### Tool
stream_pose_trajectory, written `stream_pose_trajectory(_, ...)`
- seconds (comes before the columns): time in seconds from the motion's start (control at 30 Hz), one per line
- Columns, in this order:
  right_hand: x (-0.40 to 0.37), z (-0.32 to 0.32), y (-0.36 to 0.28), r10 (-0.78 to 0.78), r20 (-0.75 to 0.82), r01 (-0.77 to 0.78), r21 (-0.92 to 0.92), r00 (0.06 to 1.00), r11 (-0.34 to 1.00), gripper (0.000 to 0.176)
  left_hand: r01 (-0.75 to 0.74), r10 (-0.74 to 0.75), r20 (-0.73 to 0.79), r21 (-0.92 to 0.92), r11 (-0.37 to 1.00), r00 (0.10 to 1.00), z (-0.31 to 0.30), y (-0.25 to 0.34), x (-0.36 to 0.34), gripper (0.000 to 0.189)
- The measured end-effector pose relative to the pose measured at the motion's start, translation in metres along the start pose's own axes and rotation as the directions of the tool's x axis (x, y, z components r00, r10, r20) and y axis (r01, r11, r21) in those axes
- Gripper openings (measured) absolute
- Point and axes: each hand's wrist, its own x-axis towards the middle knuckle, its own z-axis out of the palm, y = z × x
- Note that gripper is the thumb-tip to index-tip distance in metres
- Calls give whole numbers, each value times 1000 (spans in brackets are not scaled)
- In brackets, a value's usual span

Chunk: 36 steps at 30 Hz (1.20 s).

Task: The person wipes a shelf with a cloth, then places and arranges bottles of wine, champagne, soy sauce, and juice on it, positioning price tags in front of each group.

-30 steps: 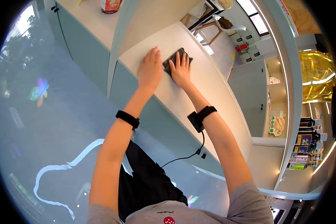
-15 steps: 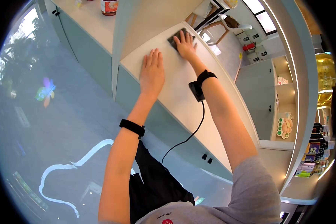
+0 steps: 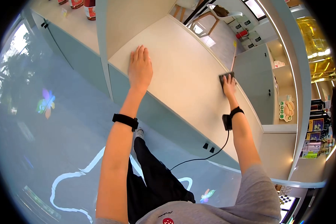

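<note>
Dark, soft cloth [image 3: 224, 77] lies flat at the smooth pale counter's [image 3: 183, 63] far edge, its long axis unclear, under the flat-fingered right hand [image 3: 229, 87]; the left hand [image 3: 139, 69] rests open, palm down, at the near edge.

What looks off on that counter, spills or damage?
Nothing stands out. The counter shows no spill or damage; the left hand lies flat on it, the right hand presses a dark cloth near its far edge.

Grey T-shirt [image 3: 250, 198], black trousers [image 3: 153, 179], black wristbands [image 3: 125, 121], one cabled.
</note>
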Motion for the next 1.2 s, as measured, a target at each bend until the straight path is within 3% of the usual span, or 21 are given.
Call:
stream_pose_trajectory(0.07,-27,-26,7,198,74,-195,-47,977,980,67,4,-4,10,4,1000,1000,-1,0,0,30)
stream_pose_trajectory(0.2,-27,-18,-11,370,66,-365,-74,927,928,68,23,-22,-11,33,999,1000,0,2,0,28)
stream_pose_trajectory(0.23,-30,-13,-22,343,36,-341,-34,939,939,66,17,-17,-12,55,998,1000,1,3,0,28)
stream_pose_trajectory(0.33,-50,-17,-87,2,-87,1,39,996,999,57,-1,4,-67,54,999,998,5,6,2,25)
stream_pose_trajectory(0.37,-56,-18,-116,-172,-123,170,-24,977,985,56,-6,10,-93,43,999,996,6,6,1,24)
stream_pose_trajectory(0.4,-76,-34,-155,-270,-124,277,37,955,960,56,-18,22,-84,49,999,996,6,7,0,24)
stream_pose_trajectory(0.47,-94,-23,-206,-422,-159,435,61,893,898,58,-42,47,-70,69,997,996,5,6,0,24)
stream_pose_trajectory(0.53,-122,-34,-252,-474,-170,497,141,864,856,62,-53,56,-55,59,997,997,7,3,-1,25)
stream_pose_trajectory(0.6,-131,-40,-256,-497,-200,529,166,845,832,64,-59,62,-45,62,996,997,11,1,-2,26)
stream_pose_trajectory(0.73,-124,-37,-184,-481,-168,501,107,860,859,60,-107,107,-8,64,992,994,15,1,0,27)
stream_pose_trajectory(0.77,-125,-40,-151,-424,-171,449,155,889,880,60,-110,110,4,63,992,994,13,2,-1,27)
stream_pose_trajectory(0.8,-121,-36,-111,-379,-174,398,91,909,913,59,-116,115,13,63,991,993,12,3,-1,27)
stream_pose_trajectory(0.87,-126,-49,-24,-195,-145,209,88,970,974,58,-130,128,27,77,989,991,14,3,0,27)
stream_pose_trajectory(1.0,-163,-34,162,183,-157,-190,-31,970,981,58,-130,127,39,89,987,991,16,3,-1,28)
stream_pose_trajectory(1.1,-195,-41,177,308,-117,-317,-71,944,946,58,-129,121,60,155,980,991,13,10,-2,27)
stream_pose_trajectory(1.17,-204,-33,158,227,-132,-245,-151,965,958,57,-132,124,54,177,975,991,15,14,-2,27)
stream_pose_trajectory(1.2,-211,-33,140,20,-186,-53,-177,982,983,55,-135,129,43,171,976,991,16,14,-1,27)
